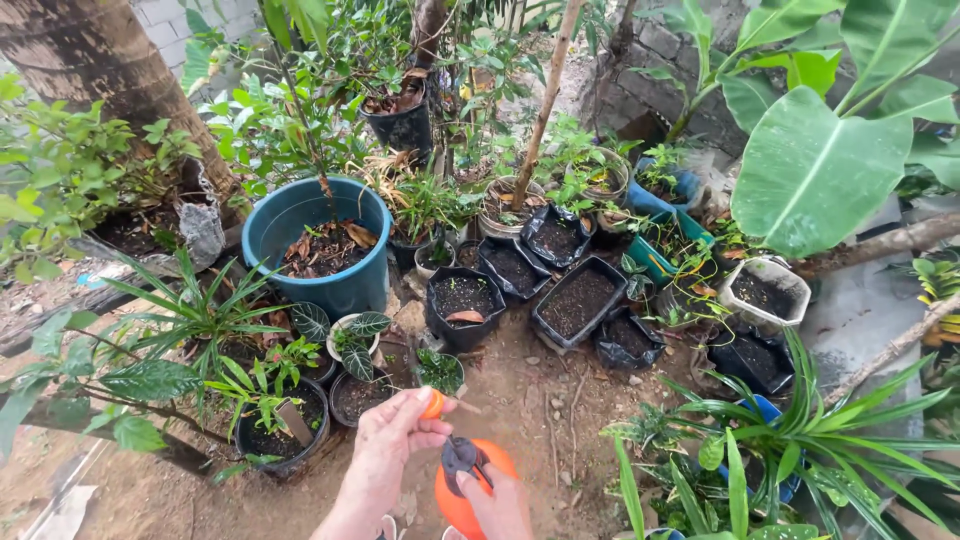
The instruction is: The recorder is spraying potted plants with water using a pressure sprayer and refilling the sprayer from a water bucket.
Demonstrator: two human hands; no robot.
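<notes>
Head cam, left hand [395, 440] pinching orange nozzle [433, 404], round plastic sprayer [462, 492]

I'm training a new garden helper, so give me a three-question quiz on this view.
1. True or false: the right hand holds the orange spray bottle.
2. What do the left hand fingertips pinch? A) a leaf B) the sprayer's orange nozzle tip C) a stick
3. What colour is the big round pot near the tree trunk?

Key: 1 true; 2 B; 3 blue.
</notes>
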